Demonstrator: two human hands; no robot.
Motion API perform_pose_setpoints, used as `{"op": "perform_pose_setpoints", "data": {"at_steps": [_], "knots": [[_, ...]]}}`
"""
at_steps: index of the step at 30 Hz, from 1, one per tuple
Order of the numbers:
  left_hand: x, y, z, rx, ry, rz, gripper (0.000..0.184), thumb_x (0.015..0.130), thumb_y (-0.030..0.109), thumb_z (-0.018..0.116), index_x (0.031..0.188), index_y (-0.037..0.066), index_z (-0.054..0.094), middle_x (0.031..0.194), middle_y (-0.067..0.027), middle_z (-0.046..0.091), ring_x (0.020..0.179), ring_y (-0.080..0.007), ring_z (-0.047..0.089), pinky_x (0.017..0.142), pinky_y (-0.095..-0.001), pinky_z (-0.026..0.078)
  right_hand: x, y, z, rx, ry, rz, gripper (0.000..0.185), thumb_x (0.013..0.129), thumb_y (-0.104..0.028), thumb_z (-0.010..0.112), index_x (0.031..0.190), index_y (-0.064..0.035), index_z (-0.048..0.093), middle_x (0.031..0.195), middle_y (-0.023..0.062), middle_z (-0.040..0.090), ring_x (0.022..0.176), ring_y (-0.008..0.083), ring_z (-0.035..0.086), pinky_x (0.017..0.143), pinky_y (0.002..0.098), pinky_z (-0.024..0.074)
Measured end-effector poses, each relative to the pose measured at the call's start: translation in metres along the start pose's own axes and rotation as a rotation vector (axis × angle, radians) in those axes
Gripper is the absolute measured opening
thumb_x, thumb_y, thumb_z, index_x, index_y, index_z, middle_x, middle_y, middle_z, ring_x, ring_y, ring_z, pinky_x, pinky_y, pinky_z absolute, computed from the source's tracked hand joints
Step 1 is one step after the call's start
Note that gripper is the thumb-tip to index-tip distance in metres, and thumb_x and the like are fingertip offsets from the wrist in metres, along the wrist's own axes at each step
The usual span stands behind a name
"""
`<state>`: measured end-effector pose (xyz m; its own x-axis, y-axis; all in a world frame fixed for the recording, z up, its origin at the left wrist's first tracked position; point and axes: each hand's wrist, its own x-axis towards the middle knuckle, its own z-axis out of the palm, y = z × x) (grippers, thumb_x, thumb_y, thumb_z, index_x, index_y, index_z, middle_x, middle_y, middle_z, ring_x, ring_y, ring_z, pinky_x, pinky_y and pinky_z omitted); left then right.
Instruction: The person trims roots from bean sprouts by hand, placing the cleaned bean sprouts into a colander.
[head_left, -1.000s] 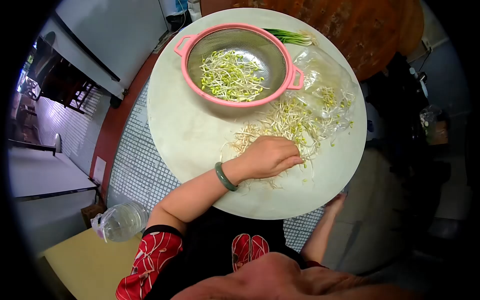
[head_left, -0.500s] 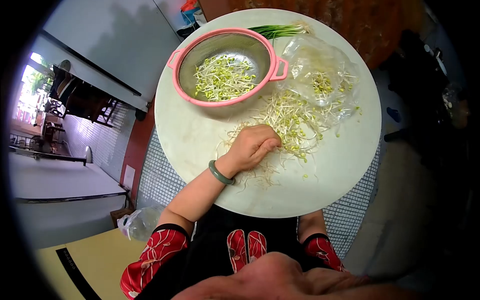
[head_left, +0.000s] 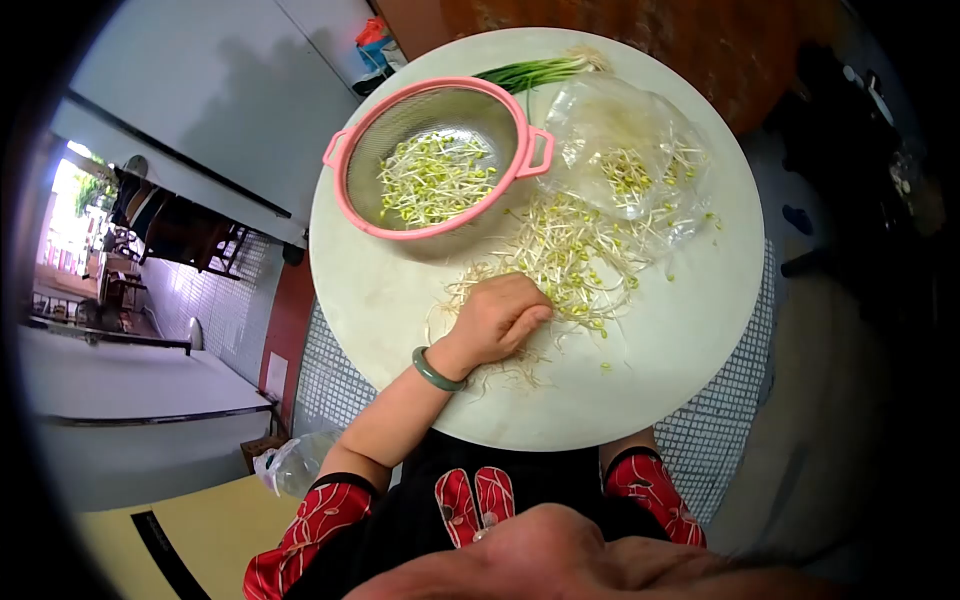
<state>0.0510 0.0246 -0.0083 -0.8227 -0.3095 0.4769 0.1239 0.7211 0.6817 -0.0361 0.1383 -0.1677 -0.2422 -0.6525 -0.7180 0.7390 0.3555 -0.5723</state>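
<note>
My left hand (head_left: 502,316), with a green bangle (head_left: 437,369) at its wrist, rests on the round table at the near edge of a loose heap of bean sprouts (head_left: 567,255). Its fingers are curled closed; whatever they hold is hidden under the hand. Thin root ends (head_left: 515,370) lie beside the wrist. Beyond the heap, a clear plastic bag (head_left: 590,130) has more sprouts in and around it. A pink-rimmed mesh colander (head_left: 430,233) at the far left contains sprouts. My right hand is out of sight below the table edge; only the sleeve and part of the forearm show.
The pale round table (head_left: 640,370) stands in front of me. A bunch of spring onions (head_left: 535,73) lies at its far edge, behind the colander. A clear plastic container (head_left: 295,463) is low on the left, near a yellowish surface (head_left: 260,525).
The whole view has shifted slightly, so the table things sit a little lower. My left hand stays closed at the heap's near edge. The right hand remains out of sight.
</note>
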Motion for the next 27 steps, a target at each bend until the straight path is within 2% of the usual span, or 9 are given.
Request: {"op": "perform_pose_setpoints", "data": {"at_steps": [5, 11, 12, 16, 19, 20, 22, 26, 27], "knots": [[0.003, 0.007, 0.003, -0.038, 0.004, -0.022, 0.004, 0.087, 0.011, 0.064, 0.087, 0.007, 0.065, 0.074, -0.0058, 0.061, 0.066, -0.0248, 0.057, 0.061, -0.0346, 0.044, 0.000, -0.003, -0.026, 0.051, 0.072, -0.028, 0.032, 0.100, -0.029, 0.043, 0.110, -0.0050, 0.062, 0.095, 0.0069, 0.066, 0.084, 0.0162, 0.061, 0.073, 0.0282, 0.0507], [0.013, 0.030, 0.007, 0.132, -0.361, 0.305, 0.028, 0.090, 0.025, 0.064, 0.112, 0.009, 0.066, 0.119, -0.0093, 0.063, 0.114, -0.0280, 0.058, 0.095, -0.0427, 0.044, 0.002, 0.001, -0.091, 0.108, 0.254, -0.092, 0.032, 0.100, -0.028, 0.043, 0.111, -0.0046, 0.062, 0.094, 0.0069, 0.066, 0.084, 0.0161, 0.061, 0.072, 0.0281, 0.0505], [0.006, 0.031, 0.009, 0.185, -0.516, 0.278, 0.043, 0.092, 0.037, 0.059, 0.126, 0.012, 0.061, 0.139, -0.0077, 0.052, 0.134, -0.0288, 0.044, 0.110, -0.0469, 0.033, 0.002, 0.003, -0.106, 0.117, 0.309, -0.113, 0.032, 0.100, -0.028, 0.043, 0.111, -0.0045, 0.062, 0.094, 0.0070, 0.066, 0.084, 0.0161, 0.061, 0.072, 0.0280, 0.0504], [-0.008, 0.039, 0.005, 0.304, -0.665, 0.314, 0.058, 0.090, 0.050, 0.055, 0.135, 0.014, 0.053, 0.147, -0.0039, 0.045, 0.142, -0.0274, 0.032, 0.116, -0.0506, 0.023, 0.006, 0.013, -0.199, 0.156, 0.612, -0.258, 0.032, 0.099, -0.028, 0.044, 0.111, -0.0042, 0.062, 0.094, 0.0070, 0.066, 0.083, 0.0160, 0.061, 0.072, 0.0279, 0.0503], [-0.020, 0.028, -0.005, 0.367, -0.726, 0.310, 0.059, 0.091, 0.051, 0.053, 0.139, 0.017, 0.050, 0.150, -0.0031, 0.041, 0.143, -0.0270, 0.030, 0.117, -0.0505, 0.021, -0.021, 0.023, -0.284, 0.157, 0.885, -0.521, 0.032, 0.099, -0.027, 0.044, 0.111, -0.0040, 0.062, 0.094, 0.0070, 0.066, 0.083, 0.0160, 0.061, 0.072, 0.0279, 0.0501], [-0.022, 0.025, -0.010, 0.374, -0.714, 0.308, 0.057, 0.091, 0.048, 0.055, 0.138, 0.017, 0.051, 0.149, -0.0031, 0.042, 0.142, -0.0263, 0.033, 0.116, -0.0499, 0.022, -0.039, 0.027, -0.313, 0.075, 0.877, -0.777, 0.031, 0.099, -0.027, 0.048, 0.108, -0.0014, 0.062, 0.084, 0.0036, 0.061, 0.074, 0.0132, 0.055, 0.066, 0.0263, 0.0470], [-0.024, 0.015, -0.021, 0.395, -0.692, 0.291, 0.053, 0.091, 0.044, 0.057, 0.137, 0.016, 0.052, 0.148, -0.0034, 0.044, 0.140, -0.0258, 0.036, 0.116, -0.0499, 0.024, -0.091, -0.004, -0.336, 0.134, 1.153, -1.001, 0.025, 0.099, -0.023, 0.048, 0.099, -0.0017, 0.062, 0.078, 0.0012, 0.054, 0.069, 0.0112, 0.049, 0.062, 0.0252, 0.0436], [-0.020, 0.000, -0.045, 0.304, -0.553, 0.244, 0.025, 0.088, 0.026, 0.065, 0.108, 0.011, 0.067, 0.125, -0.0063, 0.062, 0.124, -0.0249, 0.054, 0.110, -0.0496, 0.034, -0.187, -0.106, -0.240, 0.198, 0.885, -1.481, 0.032, 0.101, -0.029, 0.047, 0.100, -0.0006, 0.062, 0.079, 0.0018, 0.055, 0.066, 0.0101, 0.047, 0.062, 0.0204, 0.0391], [-0.019, -0.004, -0.049, 0.281, -0.535, 0.233, 0.020, 0.087, 0.023, 0.066, 0.102, 0.010, 0.070, 0.119, -0.0064, 0.066, 0.120, -0.0248, 0.057, 0.109, -0.0495, 0.035, -0.192, -0.121, -0.215, -0.014, 0.823, -1.502, 0.029, 0.100, -0.026, 0.050, 0.098, -0.0004, 0.063, 0.081, 0.0013, 0.056, 0.068, 0.0103, 0.048, 0.063, 0.0214, 0.0399]]}}
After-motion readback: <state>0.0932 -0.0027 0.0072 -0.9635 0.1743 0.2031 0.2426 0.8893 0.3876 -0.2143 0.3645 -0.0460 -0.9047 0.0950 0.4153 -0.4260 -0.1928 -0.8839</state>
